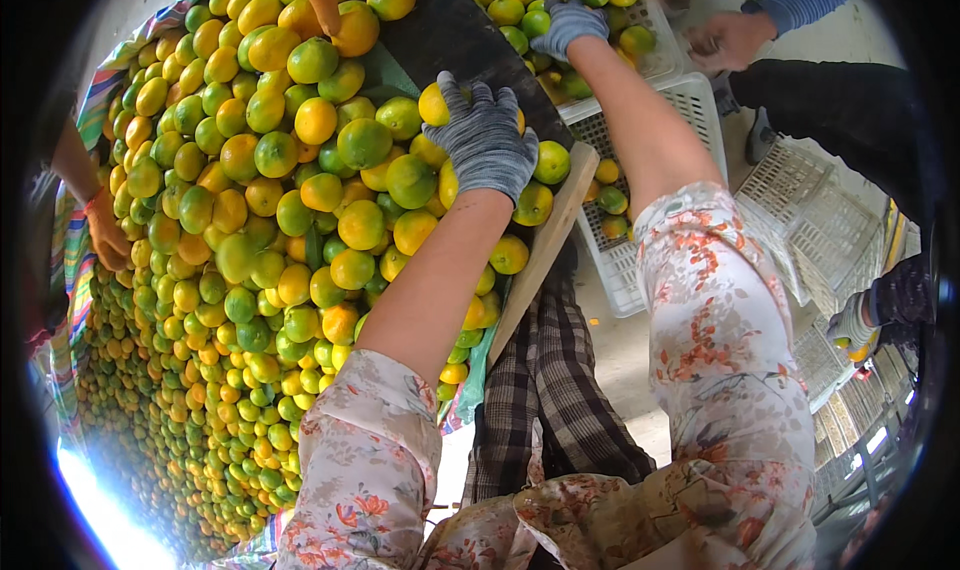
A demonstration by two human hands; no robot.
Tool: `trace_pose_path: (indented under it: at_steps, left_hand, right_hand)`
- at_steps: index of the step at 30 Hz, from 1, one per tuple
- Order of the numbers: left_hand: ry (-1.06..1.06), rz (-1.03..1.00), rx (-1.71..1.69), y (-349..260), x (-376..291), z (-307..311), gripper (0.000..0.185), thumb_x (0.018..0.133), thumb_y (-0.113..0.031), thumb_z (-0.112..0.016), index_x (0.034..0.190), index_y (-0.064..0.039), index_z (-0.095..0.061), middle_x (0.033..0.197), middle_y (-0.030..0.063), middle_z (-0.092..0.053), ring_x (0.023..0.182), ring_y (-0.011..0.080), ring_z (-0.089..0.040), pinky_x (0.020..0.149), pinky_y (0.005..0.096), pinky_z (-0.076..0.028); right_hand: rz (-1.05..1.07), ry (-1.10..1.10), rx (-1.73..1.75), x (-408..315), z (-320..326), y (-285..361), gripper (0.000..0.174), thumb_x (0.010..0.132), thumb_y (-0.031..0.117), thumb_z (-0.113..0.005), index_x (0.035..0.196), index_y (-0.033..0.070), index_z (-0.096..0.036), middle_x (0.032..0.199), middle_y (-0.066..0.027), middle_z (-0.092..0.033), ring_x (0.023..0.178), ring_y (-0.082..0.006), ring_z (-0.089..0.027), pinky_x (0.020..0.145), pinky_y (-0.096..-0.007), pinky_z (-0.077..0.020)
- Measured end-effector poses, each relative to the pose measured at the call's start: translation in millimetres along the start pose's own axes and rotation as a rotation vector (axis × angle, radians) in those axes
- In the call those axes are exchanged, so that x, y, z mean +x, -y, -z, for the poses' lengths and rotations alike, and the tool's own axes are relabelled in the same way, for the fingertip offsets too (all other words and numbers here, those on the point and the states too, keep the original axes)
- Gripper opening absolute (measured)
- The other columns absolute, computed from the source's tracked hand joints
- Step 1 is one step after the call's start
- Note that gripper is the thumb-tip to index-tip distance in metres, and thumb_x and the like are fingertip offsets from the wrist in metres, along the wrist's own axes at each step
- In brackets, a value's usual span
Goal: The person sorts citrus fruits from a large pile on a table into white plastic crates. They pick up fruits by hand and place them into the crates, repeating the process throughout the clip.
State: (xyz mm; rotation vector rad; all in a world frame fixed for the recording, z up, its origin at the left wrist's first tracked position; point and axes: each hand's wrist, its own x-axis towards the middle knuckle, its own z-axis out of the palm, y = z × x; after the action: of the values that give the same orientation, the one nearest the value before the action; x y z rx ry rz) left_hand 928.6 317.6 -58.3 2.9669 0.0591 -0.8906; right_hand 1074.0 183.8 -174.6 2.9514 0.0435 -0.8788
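My left hand [486, 139], in a grey knit glove, lies palm down with spread fingers over citrus fruit at the edge of a large heap [300, 195] of green and orange fruit. An orange fruit [433, 105] shows by its fingertips; whether the hand grips it is hidden. My right hand [571, 28], in a similar glove, reaches into a white plastic crate [664, 45] of fruit at the top. Its fingers touch the fruit there, and what lies under the palm is hidden. A dark board [480, 37] with a wooden edge strip [551, 247] lies between heap and crates.
Below the filled crate stands another white crate [622, 270] with several fruits. Orange-gloved hands [109, 229] of other people are at the heap's left and top. A person's bare hand [731, 41] is at upper right, a gloved one [853, 326] at far right, near stacked crates [832, 225].
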Motion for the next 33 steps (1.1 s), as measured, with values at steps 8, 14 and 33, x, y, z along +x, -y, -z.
trace_pose_path:
  at_steps: [8, 14, 33]
  left_hand:
    - [-0.004, -0.022, 0.021, -3.5, -1.6, -1.5, 0.062, 0.087, -0.048, -0.063, 0.142, -0.022, -0.051, 0.152, 0.0081, -0.038, 0.149, 0.0432, -0.011, 0.104, 0.0756, -0.031]
    - [0.037, 0.022, 0.084, 4.7, -6.2, -1.1, 0.064, 0.087, -0.051, -0.063, 0.143, -0.024, -0.049, 0.154, 0.0061, -0.036, 0.149, 0.0430, -0.010, 0.104, 0.0743, -0.033]
    - [-0.215, -0.195, 0.049, 47.5, -38.0, 0.5, 0.061, 0.083, -0.038, -0.073, 0.139, -0.024, -0.053, 0.145, 0.0034, -0.049, 0.144, 0.0396, -0.025, 0.116, 0.0513, -0.032]
  right_hand:
    - [0.085, -0.451, 0.575, -36.7, -20.2, -32.5, 0.091, 0.066, 0.055, -0.082, 0.136, 0.006, -0.051, 0.136, -0.0213, -0.050, 0.125, -0.0360, -0.050, 0.107, -0.0447, -0.0400]
    - [-0.044, -0.441, 0.879, -214.2, -74.3, -64.7, 0.081, 0.073, 0.045, -0.083, 0.132, -0.001, -0.051, 0.133, -0.0206, -0.050, 0.125, -0.0359, -0.046, 0.108, -0.0430, -0.0378]
    - [-1.160, 0.337, 0.641, -402.8, -345.9, -223.0, 0.079, 0.083, 0.038, -0.078, 0.142, -0.003, -0.046, 0.145, -0.0230, -0.048, 0.136, -0.0344, -0.044, 0.111, -0.0354, -0.0391]
